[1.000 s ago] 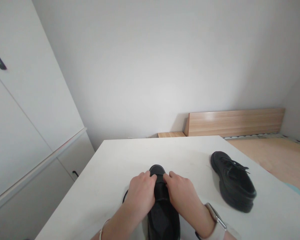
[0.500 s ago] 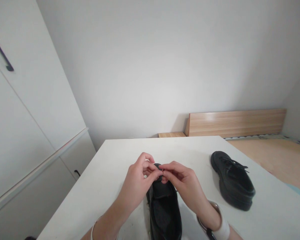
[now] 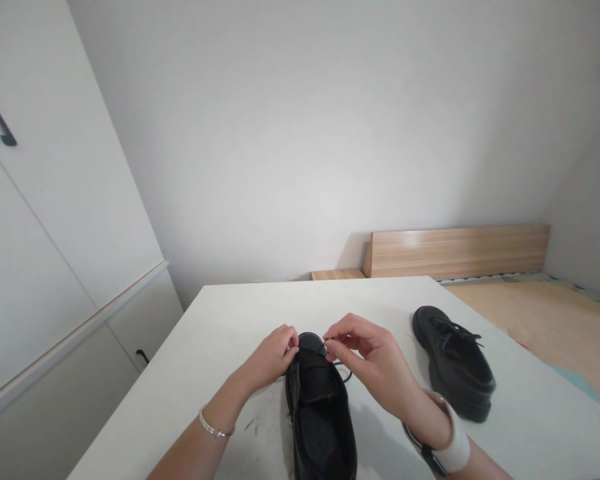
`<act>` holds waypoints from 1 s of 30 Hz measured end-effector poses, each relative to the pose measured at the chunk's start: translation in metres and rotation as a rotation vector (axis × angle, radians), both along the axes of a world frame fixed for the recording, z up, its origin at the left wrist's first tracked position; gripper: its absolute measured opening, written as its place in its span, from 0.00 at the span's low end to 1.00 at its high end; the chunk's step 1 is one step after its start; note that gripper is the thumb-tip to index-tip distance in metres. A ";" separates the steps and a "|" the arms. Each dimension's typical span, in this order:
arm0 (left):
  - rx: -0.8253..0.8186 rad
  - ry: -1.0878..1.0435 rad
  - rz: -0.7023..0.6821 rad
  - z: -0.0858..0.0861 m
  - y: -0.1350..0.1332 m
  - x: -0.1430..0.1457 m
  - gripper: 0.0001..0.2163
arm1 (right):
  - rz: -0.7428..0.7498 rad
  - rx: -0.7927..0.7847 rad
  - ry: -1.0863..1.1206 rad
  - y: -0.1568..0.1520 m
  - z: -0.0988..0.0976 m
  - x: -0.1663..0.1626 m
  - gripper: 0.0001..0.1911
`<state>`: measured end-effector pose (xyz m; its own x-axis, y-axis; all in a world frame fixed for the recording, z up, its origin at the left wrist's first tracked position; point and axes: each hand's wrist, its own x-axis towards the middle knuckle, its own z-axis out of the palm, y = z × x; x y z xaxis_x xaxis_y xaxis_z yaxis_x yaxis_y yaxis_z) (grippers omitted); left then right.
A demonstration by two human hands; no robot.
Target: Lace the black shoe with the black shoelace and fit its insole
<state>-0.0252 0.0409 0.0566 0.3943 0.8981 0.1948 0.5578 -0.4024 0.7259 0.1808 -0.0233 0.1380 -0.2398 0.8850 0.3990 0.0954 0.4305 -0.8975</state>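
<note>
A black lace-up shoe (image 3: pixel 325 427) lies on the white table with its toe pointing away from me. My left hand (image 3: pixel 275 353) is closed in a pinch at the left side of its lacing, on what looks like a shoelace. On the other side, my right hand (image 3: pixel 363 347) pinches a dark shoelace (image 3: pixel 324 343) between thumb and fingers, just above the shoe. A loop of lace hangs below the right hand, beside the shoe. The other black shoe (image 3: pixel 455 363), its lace tied in a bow, stands to the right.
The white table (image 3: pixel 230 313) reaches toward the wall. A white cabinet (image 3: pixel 55 200) with dark handles stands at left. Behind the table at right are a wooden headboard (image 3: pixel 460 253) and a bed (image 3: pixel 520 307). Small dark scraps lie left of the near shoe.
My hands, which were together over the lacing, have moved apart to either side. The crossed lacing and the toe now show between them. The view has shifted slightly.
</note>
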 end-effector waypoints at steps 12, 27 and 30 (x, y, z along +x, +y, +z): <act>-0.168 -0.253 -0.156 0.043 -0.015 0.006 0.06 | -0.168 0.485 0.080 -0.015 0.082 0.000 0.05; -0.132 -0.367 -0.174 -0.002 -0.040 0.031 0.27 | -0.246 0.740 0.310 -0.013 0.117 -0.034 0.09; -0.082 -0.339 -0.078 -0.007 -0.041 0.041 0.19 | -0.223 0.744 0.268 -0.019 0.123 -0.041 0.07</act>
<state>0.0153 0.0001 0.0495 0.3873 0.8862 0.2544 0.2498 -0.3665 0.8963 0.1398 -0.0421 0.2611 0.0974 0.3820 0.9190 0.0715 0.9183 -0.3893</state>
